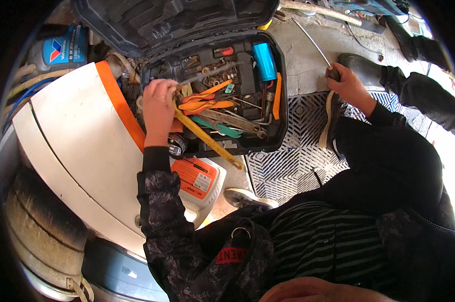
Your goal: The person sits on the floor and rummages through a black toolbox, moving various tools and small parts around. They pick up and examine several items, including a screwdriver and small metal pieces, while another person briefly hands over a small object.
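In front of me an open black plastic tool case (284, 128) is packed with hand tools. My left hand (159, 111) is over its left side, the fingers closed on a metal-shafted tool (208, 74) that is blurred and points right; its handle end is hidden. Below those fingers lie orange-handled pliers (199, 102), a yellow bar-like tool (208, 139), a metal wrench (235, 122) and a green-handled tool (221, 128). To the right of the case, my right hand (350, 88) grips the dark handle of a long screwdriver (314, 42), its shaft pointing up and left.
A blue cylinder (264, 61) lies in the case. The raised lid (174, 22) is behind. White-and-orange panel (84, 113), Valvoline oil jug (63, 47) and white container with an orange label (197, 181) stand left. Another person's leg (420, 87) is at right, beyond the plastic grid mat (306, 124).
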Motion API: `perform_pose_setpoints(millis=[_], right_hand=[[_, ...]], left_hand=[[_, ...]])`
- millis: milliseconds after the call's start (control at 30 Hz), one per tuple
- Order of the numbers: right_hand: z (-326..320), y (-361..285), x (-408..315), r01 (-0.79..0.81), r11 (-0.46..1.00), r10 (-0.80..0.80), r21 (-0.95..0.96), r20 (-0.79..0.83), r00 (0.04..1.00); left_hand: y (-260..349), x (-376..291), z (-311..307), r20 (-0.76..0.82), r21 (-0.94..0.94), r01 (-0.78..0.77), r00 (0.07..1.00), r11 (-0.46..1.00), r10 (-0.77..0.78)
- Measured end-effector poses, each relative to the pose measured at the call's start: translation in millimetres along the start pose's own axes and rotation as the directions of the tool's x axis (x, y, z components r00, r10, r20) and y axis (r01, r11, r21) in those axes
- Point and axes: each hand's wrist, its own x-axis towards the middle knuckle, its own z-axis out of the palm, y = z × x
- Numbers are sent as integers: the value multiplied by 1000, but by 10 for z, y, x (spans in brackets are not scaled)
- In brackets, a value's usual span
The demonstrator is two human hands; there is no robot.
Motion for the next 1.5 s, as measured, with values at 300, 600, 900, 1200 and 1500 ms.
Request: perform_pose_setpoints(millis=[300, 600, 900, 1200, 1500], right_hand=[[20, 39, -24, -4, 1000, 5, 13, -7, 1000], [-12, -36, -45, -52, 998, 52, 18, -4, 999], [53, 21, 46, -53, 997, 52, 49, 27, 998], [90, 191, 68, 47, 999, -47, 12, -8, 999], [97, 80, -21, -26, 996, 25, 80, 15, 1000]], left_hand=[[-447, 289, 193, -84, 79, 63, 995, 995, -56], [-383, -76, -223, 243, 36, -31, 970, 999, 21], [51, -578, -212, 379, 317, -37, 921, 948, -90], [-65, -302, -86, 62, 166, 103, 991, 981, -114], [-367, -18, -124, -46, 206, 59, 998, 977, -51]])
